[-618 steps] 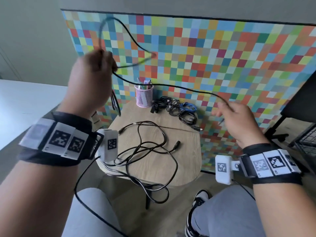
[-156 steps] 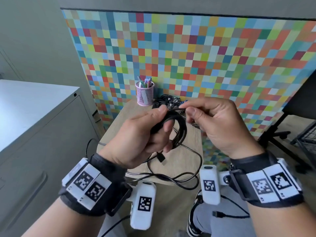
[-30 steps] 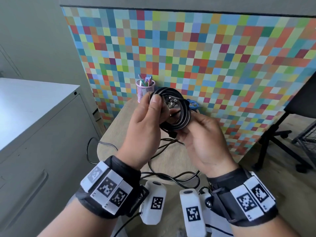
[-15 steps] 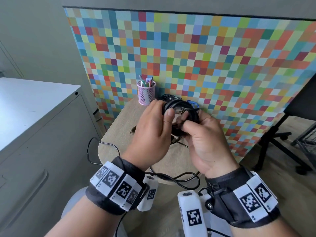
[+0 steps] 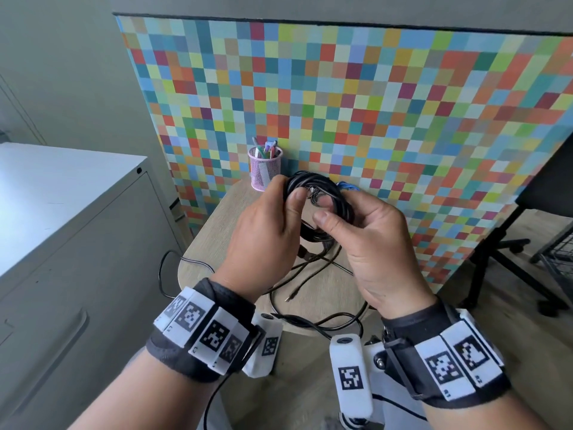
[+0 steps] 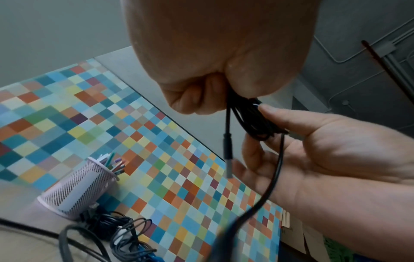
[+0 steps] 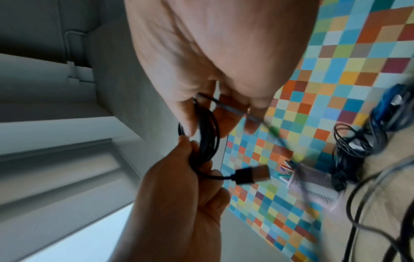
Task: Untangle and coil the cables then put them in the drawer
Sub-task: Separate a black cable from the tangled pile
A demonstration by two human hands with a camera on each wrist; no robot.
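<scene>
Both hands are holding the black coil (image 5: pixel 322 200) up above the table (image 5: pixel 217 231): left hand (image 5: pixel 266 225) gripping one side, right hand (image 5: pixel 369 231) pinching the other; light, floppy, springy, likely unwinding, so clamping across all loops

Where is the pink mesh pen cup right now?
In the head view, the pink mesh pen cup stands at the round wooden table's back-left, against the checkered panel.
</scene>
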